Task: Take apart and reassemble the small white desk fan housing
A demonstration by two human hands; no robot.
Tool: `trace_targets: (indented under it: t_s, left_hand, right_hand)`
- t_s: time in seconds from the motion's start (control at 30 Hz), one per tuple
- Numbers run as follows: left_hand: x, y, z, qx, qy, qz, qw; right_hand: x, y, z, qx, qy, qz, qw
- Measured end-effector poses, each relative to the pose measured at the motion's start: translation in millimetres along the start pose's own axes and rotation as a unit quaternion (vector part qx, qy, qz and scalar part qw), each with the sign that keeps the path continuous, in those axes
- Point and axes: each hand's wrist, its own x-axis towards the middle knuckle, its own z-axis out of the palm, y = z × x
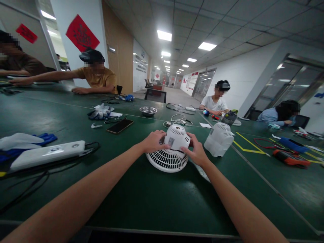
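A small white fan [172, 148] lies face down on the green table [157, 202], grille at the bottom and round motor housing on top. My left hand [153, 141] wraps around the left side of the housing. My right hand [196, 152] grips its right side, fingers curled. A second white fan part [219, 139] stands just to the right, untouched.
A white power strip [48, 154] with black cables lies at the left, near blue and white gloves [25, 140]. A phone [119, 126], a metal bowl [148, 110] and cables sit farther back. Red-handled tools [291, 158] lie at the right. Several other people sit around the table.
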Motion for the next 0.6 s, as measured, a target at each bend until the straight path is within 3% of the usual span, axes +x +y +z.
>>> trace_targets:
  t_s: [0.6]
  left_hand:
    - [0.6, -5.3, 2.4, -0.024, 0.004, -0.008, 1.000]
  right_hand:
    - [-0.5, -2.7, 2.8, 0.003, -0.001, 0.014, 1.000]
